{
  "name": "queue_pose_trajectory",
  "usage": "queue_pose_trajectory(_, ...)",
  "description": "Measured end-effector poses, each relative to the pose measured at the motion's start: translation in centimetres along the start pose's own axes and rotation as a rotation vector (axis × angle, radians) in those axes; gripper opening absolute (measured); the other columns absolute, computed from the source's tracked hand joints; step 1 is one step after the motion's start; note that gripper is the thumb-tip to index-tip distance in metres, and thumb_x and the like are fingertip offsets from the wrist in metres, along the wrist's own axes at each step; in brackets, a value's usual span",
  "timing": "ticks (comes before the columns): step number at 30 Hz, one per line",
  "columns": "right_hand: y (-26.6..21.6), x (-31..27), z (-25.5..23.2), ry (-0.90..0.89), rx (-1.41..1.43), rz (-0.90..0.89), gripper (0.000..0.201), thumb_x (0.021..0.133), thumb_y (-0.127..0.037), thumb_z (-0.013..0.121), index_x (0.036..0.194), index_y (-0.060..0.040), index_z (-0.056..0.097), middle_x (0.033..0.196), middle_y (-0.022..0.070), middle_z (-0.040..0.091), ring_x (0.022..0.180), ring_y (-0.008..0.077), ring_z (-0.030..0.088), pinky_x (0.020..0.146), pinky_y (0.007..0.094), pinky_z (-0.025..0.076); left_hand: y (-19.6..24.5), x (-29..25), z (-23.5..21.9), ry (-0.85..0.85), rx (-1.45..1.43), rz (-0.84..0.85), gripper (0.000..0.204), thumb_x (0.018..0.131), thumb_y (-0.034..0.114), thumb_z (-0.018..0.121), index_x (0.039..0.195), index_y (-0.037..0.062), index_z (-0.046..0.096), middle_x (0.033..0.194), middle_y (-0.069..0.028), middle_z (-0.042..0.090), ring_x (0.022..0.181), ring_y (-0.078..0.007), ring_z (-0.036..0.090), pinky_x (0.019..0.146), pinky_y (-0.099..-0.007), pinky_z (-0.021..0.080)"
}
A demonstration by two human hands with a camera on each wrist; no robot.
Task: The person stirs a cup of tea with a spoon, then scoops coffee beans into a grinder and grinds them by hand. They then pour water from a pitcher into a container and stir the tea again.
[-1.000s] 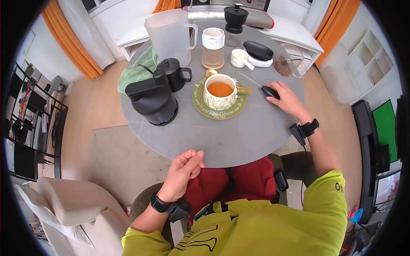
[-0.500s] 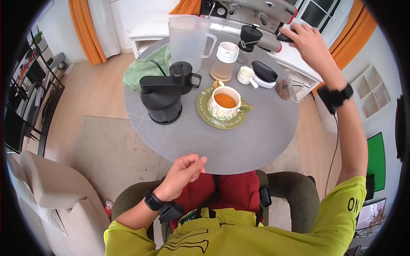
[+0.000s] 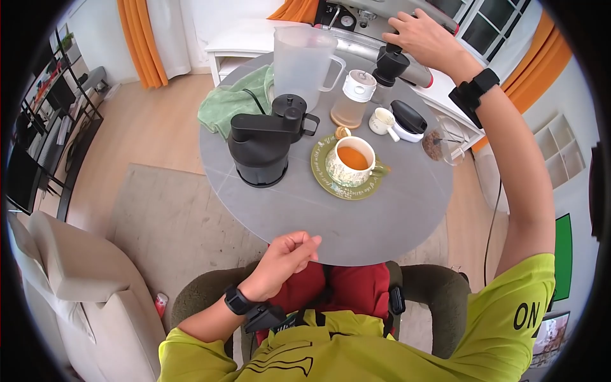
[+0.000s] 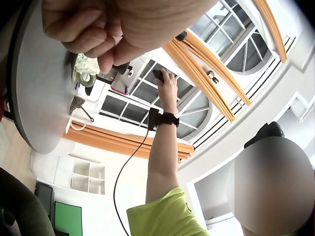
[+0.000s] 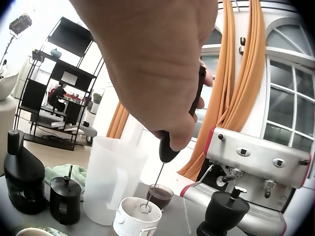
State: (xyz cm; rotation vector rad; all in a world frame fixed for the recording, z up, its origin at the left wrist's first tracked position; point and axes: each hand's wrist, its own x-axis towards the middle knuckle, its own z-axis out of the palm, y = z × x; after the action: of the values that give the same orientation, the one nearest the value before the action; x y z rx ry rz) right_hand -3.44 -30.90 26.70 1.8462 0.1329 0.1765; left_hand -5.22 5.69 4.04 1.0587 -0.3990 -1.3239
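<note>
Frother (image 5: 170, 150), one, black handle with thin wire whisk: gripped in the right hand (image 3: 423, 41), fingers curled round the handle, held high past the 1 o'clock rim of the round grey bench (image 3: 344, 229); coil within the outline of the jar's mouth, depth uncertain. Left hand (image 3: 286, 261), bare, fingers folded and thumb laid along them, nothing visibly held: just beside the 6 o'clock rim. Jar (image 3: 353, 99), glass with white collar, pale brown contents at base: toward 12 o'clock, upright. Grinder (image 3: 389, 67), black-topped: 1 o'clock, beside the jar, below the right hand. Pitcher (image 3: 302, 63), translucent, handled: 11 o'clock. Cloth (image 3: 226, 105), green, crumpled: 10 o'clock. Pot (image 3: 291, 114), black, lidded: between 10 and 11 o'clock. Appliance (image 3: 258, 149), black, upright: 9 o'clock. Cup (image 3: 344, 169), patterned, orange-brown liquid within: near centre, on a green saucer (image 3: 321, 172). Small white cup (image 3: 382, 121), handled: between 1 and 2 o'clock. Black-and-white device (image 3: 408, 118): 2 o'clock, just beside it. Glass container (image 3: 436, 146), brown contents: near 3 o'clock. Coffee machine (image 5: 256, 160), silver with red trim: beyond the bench, toward 1 o'clock.
</note>
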Motion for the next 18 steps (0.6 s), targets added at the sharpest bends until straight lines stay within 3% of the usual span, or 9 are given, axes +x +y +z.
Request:
queue_pose_trajectory(5,0.8,0.4,-1.2,0.012,0.062,-0.027,0.034,0.078,-0.008,0.066,0.110,-0.0181,0.058,0.099,0.0013,0.055,0.102,0.0180,0.053,0.080,0.0335,0.044,0.1,0.2,-0.1,0.042,0.012,-0.014,0.028,0.097,0.021,0.055,0.072,0.0096,0.049,0.061,0.0061,0.041,0.053,-0.0027,0.031,0.049,-0.0197,0.025)
queue_pose_trajectory(7,1.1,0.9,-3.6,-0.158,0.126,-0.057,0.017,0.088,-0.022,0.053,0.096,-0.0127,0.065,0.089,0.0035,0.060,0.090,0.0201,0.059,0.070,0.0352,0.046,-0.1,0.2,-0.2,0.041,0.012,-0.012,0.028,0.097,0.022,0.055,0.072,0.0099,0.049,0.062,0.0059,0.042,0.053,-0.0026,0.031,0.049,-0.0195,0.025)
queue_pose_trajectory(10,0.8,0.7,-2.4,-0.052,0.100,-0.039,0.010,0.083,-0.024,0.054,0.087,-0.0196,0.062,0.084,0.0010,0.054,0.087,0.0157,0.056,0.066,0.0347,0.044,0.1,0.1,-0.2,0.021,0.005,-0.019,0.028,0.097,0.022,0.055,0.072,0.0101,0.048,0.064,0.0052,0.047,0.053,-0.0024,0.031,0.049,-0.0193,0.025)
queue_pose_trajectory(18,1.1,0.0,-2.0,-0.056,0.130,-0.026,0.011,0.084,-0.025,0.054,0.090,-0.0220,0.062,0.087,0.0010,0.056,0.089,0.0165,0.057,0.068,0.0341,0.043,0.3,0.0,0.2,0.032,0.004,-0.003,0.029,0.097,0.022,0.054,0.072,0.0107,0.048,0.061,0.0067,0.040,0.054,-0.0025,0.031,0.049,-0.0191,0.024)
